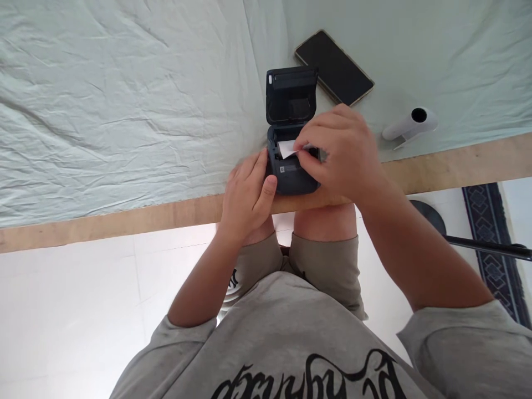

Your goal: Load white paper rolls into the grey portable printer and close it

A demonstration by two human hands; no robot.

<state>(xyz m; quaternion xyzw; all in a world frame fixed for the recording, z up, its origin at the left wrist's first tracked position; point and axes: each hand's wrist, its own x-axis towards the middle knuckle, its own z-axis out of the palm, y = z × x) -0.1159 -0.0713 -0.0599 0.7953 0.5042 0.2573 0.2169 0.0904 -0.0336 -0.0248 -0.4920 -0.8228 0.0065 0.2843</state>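
A small dark printer-like device (296, 180) lies near the table's front edge, its lid (291, 100) swung up and back. White paper (286, 148) shows in the open compartment. My right hand (338, 147) comes in from the right and pinches the paper's right part between thumb and fingertips. Against the device's left side rests my left hand (249, 191), palm down, its thumb apart from the fingers and nothing in its grasp. The right hand hides part of the compartment.
A dark phone (334, 67) lies behind the device. To the right is a white roll (409, 126) with a loose end. The cloth-covered table (145, 111) has a bare wooden front edge. A black stand (428, 217) is beyond that edge.
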